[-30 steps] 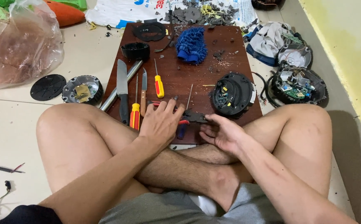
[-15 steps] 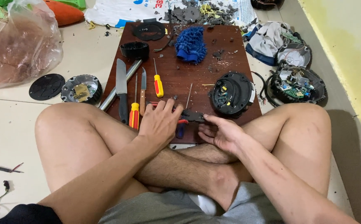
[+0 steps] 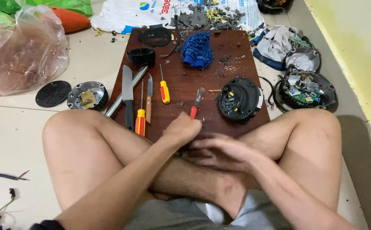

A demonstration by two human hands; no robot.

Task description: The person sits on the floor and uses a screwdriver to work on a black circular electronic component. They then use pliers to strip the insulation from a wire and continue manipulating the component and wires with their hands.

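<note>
A small chisel-like tool with a red handle and flat grey metal blade (image 3: 195, 103) sticks up out of the left hand (image 3: 181, 130), whose fingers are curled tight around the handle's lower end at the near edge of a dark brown wooden board (image 3: 236, 64). The right hand (image 3: 226, 151) lies just beside it, fingers stretched flat and loosely spread over the crossed legs; whether it holds anything cannot be told. Right of the tool sits a round black plastic casing with exposed wiring (image 3: 240, 99). To the left lie a yellow-handled screwdriver (image 3: 164, 89), a wooden-handled knife (image 3: 149, 99), a red-and-yellow-handled screwdriver (image 3: 140, 115), a broad grey blade with black handle (image 3: 128, 96) and a metal rod (image 3: 126, 91). A fuzzy blue cloth (image 3: 197, 50) rests at the board's far end.
</note>
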